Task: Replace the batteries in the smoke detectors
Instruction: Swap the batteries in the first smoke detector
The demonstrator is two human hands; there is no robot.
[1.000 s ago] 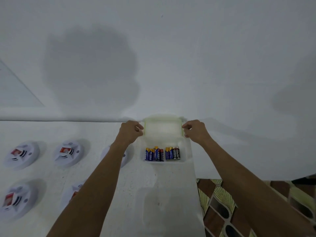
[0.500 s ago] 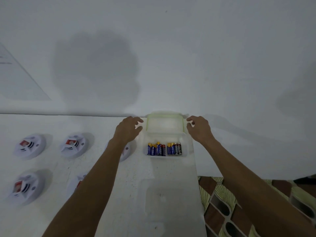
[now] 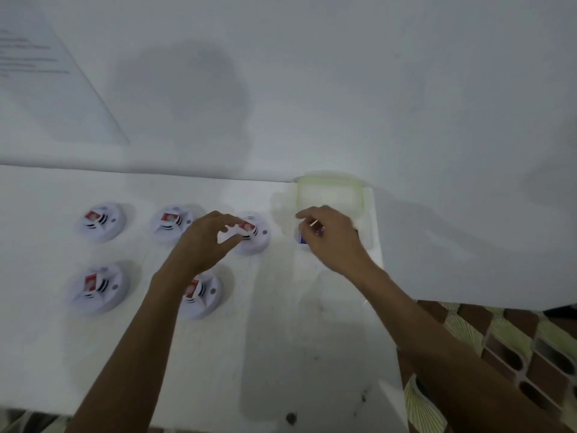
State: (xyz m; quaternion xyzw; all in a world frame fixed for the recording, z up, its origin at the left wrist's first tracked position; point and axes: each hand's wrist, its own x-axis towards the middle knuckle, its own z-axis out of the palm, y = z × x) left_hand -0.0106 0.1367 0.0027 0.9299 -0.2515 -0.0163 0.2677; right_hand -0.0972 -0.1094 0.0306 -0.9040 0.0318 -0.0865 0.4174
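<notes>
Several round white smoke detectors with red labels lie on the white table, among them one (image 3: 254, 235) in the back row beside the box and one (image 3: 199, 293) in front of it. My left hand (image 3: 203, 242) hovers over the back one, fingers spread and loosely bent, holding nothing. The clear plastic battery box (image 3: 331, 195) stands open at the back right, its lid against the wall. My right hand (image 3: 327, 237) reaches into it with curled fingers. A blue battery (image 3: 301, 237) peeks out by the fingertips. Blur hides whether the fingers pinch one.
Two more detectors (image 3: 100, 221) (image 3: 171, 223) lie in the back row and another (image 3: 96, 287) at the front left. A white wall rises right behind the table. The table's right edge (image 3: 387, 307) drops to a patterned floor (image 3: 499, 354).
Both hands have let go of the box lid, which stays open. My left hand moved left to the nearest detector; my right hand dropped onto the batteries. The view shifted, showing more detectors.
</notes>
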